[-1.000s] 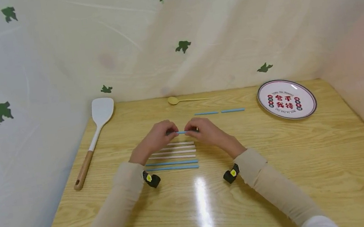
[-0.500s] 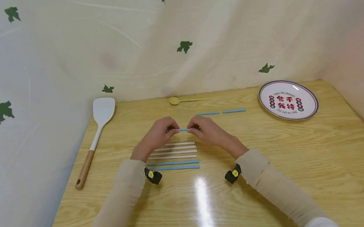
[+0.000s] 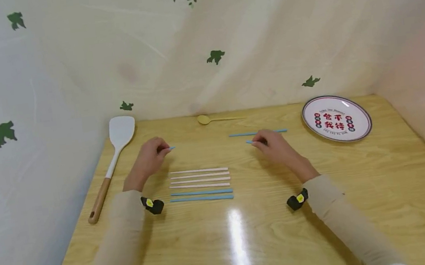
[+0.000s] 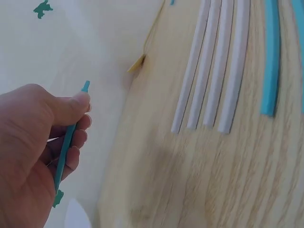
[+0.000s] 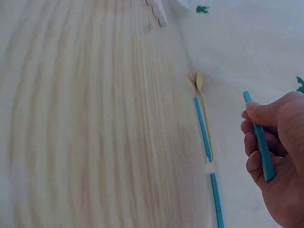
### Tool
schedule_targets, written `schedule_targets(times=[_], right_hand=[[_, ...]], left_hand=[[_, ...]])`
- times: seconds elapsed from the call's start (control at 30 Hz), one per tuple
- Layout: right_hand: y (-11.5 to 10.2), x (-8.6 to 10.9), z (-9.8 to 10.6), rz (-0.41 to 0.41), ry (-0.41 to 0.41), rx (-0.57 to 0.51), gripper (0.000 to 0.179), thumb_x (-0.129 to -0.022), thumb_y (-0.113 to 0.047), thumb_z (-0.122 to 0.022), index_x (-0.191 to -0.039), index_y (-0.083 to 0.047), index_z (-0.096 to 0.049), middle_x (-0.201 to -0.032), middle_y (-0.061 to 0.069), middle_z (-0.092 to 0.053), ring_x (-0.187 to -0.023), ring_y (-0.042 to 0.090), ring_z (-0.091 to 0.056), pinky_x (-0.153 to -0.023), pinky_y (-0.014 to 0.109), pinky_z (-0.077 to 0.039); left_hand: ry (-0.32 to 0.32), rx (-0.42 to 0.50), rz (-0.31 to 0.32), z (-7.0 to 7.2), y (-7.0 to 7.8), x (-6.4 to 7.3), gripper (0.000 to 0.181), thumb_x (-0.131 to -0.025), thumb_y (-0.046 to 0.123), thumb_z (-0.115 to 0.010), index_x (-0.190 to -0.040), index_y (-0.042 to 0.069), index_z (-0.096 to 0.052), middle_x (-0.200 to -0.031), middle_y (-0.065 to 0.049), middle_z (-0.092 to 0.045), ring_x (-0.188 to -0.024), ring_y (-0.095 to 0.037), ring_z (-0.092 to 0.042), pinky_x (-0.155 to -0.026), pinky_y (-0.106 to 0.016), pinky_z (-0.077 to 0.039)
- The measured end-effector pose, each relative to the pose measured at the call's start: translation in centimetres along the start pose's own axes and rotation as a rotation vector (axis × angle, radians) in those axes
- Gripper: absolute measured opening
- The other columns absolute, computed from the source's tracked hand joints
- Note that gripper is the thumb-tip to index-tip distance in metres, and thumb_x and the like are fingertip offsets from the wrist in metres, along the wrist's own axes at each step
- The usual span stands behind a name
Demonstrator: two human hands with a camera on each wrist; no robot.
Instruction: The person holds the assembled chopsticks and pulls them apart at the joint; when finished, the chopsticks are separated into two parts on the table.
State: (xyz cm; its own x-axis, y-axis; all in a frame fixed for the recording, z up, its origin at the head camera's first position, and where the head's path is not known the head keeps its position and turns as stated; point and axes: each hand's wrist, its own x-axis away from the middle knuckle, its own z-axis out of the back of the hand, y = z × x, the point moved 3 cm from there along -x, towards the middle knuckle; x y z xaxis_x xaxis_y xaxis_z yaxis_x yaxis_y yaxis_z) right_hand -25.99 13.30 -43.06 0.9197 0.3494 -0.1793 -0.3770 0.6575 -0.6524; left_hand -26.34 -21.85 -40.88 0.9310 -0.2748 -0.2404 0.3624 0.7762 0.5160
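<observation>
My left hand (image 3: 147, 161), raised left of the chopsticks, pinches a slim blue chopstick piece (image 4: 64, 151) between thumb and fingers; a narrower tip pokes out past the thumb. Across a wide gap, my right hand (image 3: 277, 148) grips another blue chopstick piece (image 5: 261, 142), its thicker end lying against the palm. Between and below the hands, several white chopsticks (image 3: 199, 171) lie parallel, with two blue chopsticks (image 3: 202, 192) nearest the body. Behind the right hand, two short blue pieces (image 5: 203, 128) rest end to end on the table, partly hidden by that hand in the head view.
A wooden spoon (image 3: 203, 119) lies along the table's back edge. At the left stands out a white spatula (image 3: 121, 129) with a wooden handle. A round plate (image 3: 335, 118) with red lettering sits at the back right. Pale curtain-like walls (image 3: 170, 57) enclose the table.
Both hands were together on one blue chopstick; they have moved apart, left hand leftward and right hand rightward, each with a piece. The white chopsticks are now fully uncovered.
</observation>
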Motion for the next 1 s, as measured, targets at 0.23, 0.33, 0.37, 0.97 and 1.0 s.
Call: schedule_targets(times=[0.23, 0.33, 0.37, 0.97, 1.0], right_hand=[[1.9, 0.8, 1.8, 0.025, 0.042, -0.016, 0.015, -0.095, -0.016, -0.060, -0.098, -0.003, -0.067, -0.090, 0.011, -0.062, -0.076, 0.020, -0.052, -0.067, 0.030, -0.044], [2.5, 1.2, 2.1, 0.038, 0.067, 0.004, 0.014, -0.093, -0.016, -0.063, -0.096, -0.004, -0.069, -0.088, 0.009, -0.062, -0.074, 0.018, -0.051, -0.065, 0.029, -0.043], [2.7, 1.3, 2.1, 0.038, 0.076, 0.011, 0.013, -0.093, -0.017, -0.064, -0.096, -0.005, -0.069, -0.087, 0.008, -0.061, -0.074, 0.017, -0.051, -0.065, 0.029, -0.043], [6.8, 2.1, 4.1, -0.087, 0.061, 0.046, 0.016, -0.093, -0.008, -0.060, -0.105, -0.002, -0.069, -0.097, 0.015, -0.064, -0.083, 0.025, -0.056, -0.073, 0.035, -0.045], [7.0, 2.0, 4.1, -0.094, 0.057, 0.047, 0.016, -0.094, -0.008, -0.060, -0.106, -0.002, -0.069, -0.098, 0.015, -0.065, -0.084, 0.025, -0.056, -0.073, 0.035, -0.045]], left_hand=[[-0.069, 0.046, -0.017, -0.2, 0.0, 0.0, 0.013, -0.092, 0.009, -0.062, -0.092, -0.004, -0.065, -0.091, -0.017, -0.061, -0.083, -0.028, -0.056, -0.076, -0.041, -0.047], [-0.086, 0.053, -0.012, -0.9, 1.0, -0.4, 0.013, -0.093, 0.010, -0.062, -0.094, -0.002, -0.065, -0.092, -0.016, -0.061, -0.083, -0.027, -0.055, -0.076, -0.040, -0.047], [-0.090, 0.053, -0.012, -1.2, 1.3, -0.6, 0.013, -0.093, 0.010, -0.061, -0.094, -0.002, -0.066, -0.093, -0.015, -0.061, -0.083, -0.026, -0.055, -0.076, -0.039, -0.047], [-0.232, 0.047, -0.031, -7.5, 7.9, -4.0, 0.015, -0.097, 0.016, -0.057, -0.104, 0.008, -0.067, -0.096, -0.010, -0.057, -0.087, -0.023, -0.053, -0.076, -0.035, -0.046], [-0.240, 0.051, -0.036, -7.9, 8.3, -4.3, 0.015, -0.097, 0.014, -0.056, -0.105, 0.007, -0.067, -0.097, -0.010, -0.057, -0.087, -0.023, -0.053, -0.077, -0.036, -0.046]])
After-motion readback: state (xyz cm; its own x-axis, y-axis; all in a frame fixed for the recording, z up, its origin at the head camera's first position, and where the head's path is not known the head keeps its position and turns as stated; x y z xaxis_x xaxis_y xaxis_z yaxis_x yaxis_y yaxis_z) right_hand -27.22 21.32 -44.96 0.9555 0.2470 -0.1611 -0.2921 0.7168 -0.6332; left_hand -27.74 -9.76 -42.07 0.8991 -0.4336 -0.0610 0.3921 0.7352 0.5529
